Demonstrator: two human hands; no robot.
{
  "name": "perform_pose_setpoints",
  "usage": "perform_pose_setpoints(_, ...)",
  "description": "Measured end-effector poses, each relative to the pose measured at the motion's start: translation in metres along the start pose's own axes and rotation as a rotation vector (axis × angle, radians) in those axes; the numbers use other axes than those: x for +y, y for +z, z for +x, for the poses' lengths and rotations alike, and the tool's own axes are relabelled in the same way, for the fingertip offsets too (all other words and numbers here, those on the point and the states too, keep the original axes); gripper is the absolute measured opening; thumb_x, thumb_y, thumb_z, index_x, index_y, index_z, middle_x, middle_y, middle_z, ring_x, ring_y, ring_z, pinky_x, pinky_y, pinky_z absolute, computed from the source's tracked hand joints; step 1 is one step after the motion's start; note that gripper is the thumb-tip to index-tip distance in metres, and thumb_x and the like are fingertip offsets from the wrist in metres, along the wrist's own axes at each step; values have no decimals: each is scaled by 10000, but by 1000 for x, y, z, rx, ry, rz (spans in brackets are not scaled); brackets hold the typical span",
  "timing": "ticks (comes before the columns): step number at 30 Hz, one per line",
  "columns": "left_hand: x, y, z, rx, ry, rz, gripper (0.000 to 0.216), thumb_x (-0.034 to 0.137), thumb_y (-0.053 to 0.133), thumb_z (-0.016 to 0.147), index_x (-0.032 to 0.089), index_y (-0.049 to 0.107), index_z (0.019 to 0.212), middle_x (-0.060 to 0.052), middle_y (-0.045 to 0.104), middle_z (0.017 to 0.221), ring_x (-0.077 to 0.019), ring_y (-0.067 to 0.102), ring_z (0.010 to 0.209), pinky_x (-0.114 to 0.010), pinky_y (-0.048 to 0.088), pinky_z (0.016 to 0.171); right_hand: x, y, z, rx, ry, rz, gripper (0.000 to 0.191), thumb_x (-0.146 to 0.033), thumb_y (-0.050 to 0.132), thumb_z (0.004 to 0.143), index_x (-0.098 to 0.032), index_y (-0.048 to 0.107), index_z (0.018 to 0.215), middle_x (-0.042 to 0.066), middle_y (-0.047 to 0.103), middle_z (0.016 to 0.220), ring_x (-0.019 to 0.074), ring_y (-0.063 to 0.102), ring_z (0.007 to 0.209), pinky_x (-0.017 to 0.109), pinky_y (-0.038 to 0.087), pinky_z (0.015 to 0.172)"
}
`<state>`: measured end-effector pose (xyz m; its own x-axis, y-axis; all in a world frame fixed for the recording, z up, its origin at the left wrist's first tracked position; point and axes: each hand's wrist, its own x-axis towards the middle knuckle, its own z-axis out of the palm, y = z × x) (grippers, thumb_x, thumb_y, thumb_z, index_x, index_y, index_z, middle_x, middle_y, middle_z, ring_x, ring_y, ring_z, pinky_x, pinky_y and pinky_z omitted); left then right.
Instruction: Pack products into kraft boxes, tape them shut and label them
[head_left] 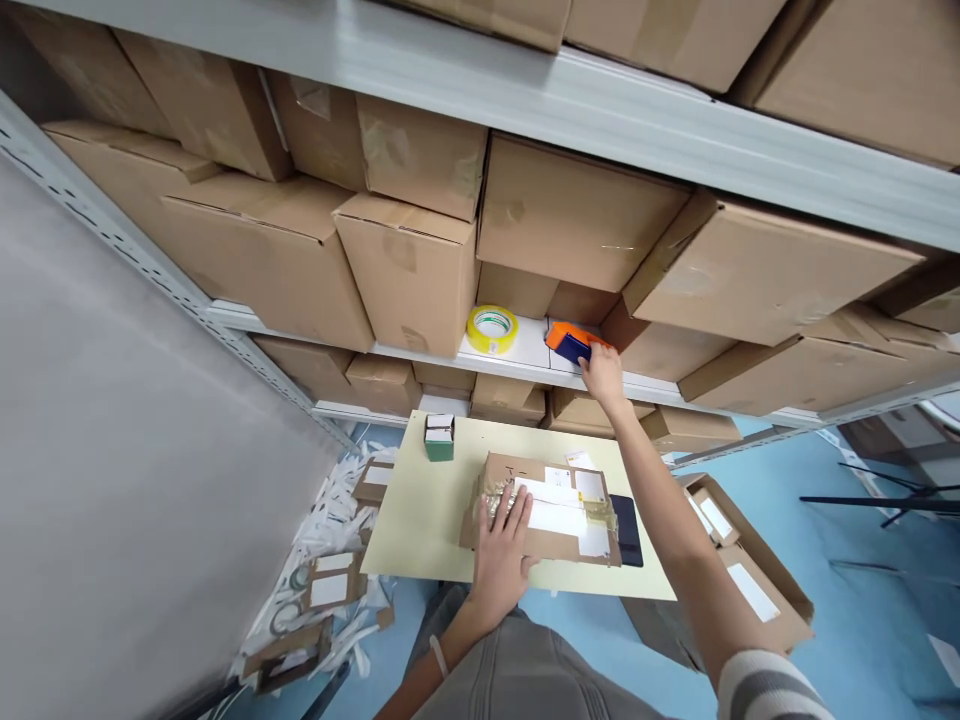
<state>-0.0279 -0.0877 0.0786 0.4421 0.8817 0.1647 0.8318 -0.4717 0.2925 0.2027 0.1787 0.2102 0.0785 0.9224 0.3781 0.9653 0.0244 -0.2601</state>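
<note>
My left hand [502,545] lies with fingers stretched out on a taped cardboard parcel [551,548] that bears several white labels. The parcel rests on a pale yellow tabletop [420,530]. At the shelf's front edge, my right hand [602,372] is closed around an orange and dark blue tape dispenser [571,342]; its fingers are partly hidden. A roll of yellow-edged tape [492,329] lies on the shelf to the left of the dispenser. Partly under the parcel's right side is a dark flat device [628,530].
Stacked cardboard boxes [405,280] fill the metal shelving [420,60] ahead. A small green box [439,438] stands at the table's far left. Scraps and labelled cartons [330,585] cover the floor at left; a large open carton [757,560] holds parcels at right.
</note>
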Motion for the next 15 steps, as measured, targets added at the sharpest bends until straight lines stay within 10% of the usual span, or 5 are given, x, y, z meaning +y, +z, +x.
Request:
perform_pose_setpoints(6, -22, -11, 4, -15, 31, -65, 843, 369, 540, 902, 224, 85, 1597, -39, 193, 1653, -285, 62, 1549, -659, 20, 1227, 4, -3, 7, 40, 136, 160, 271, -414, 490, 927, -154, 553, 972, 171, 645, 928, 307, 562, 902, 480, 417, 898)
perform_pose_setpoints(15, -20, -14, -1, -64, 43, -96, 877, 567, 547, 895, 223, 142, 1592, -106, 288, 1622, -302, 128, 1540, -661, 35, 1227, -19, -57, -85, -113, 437, 1509, 428, -528, 596, 861, -238, 404, 612, -61, 351, 507, 107, 314, 466, 231, 376, 480)
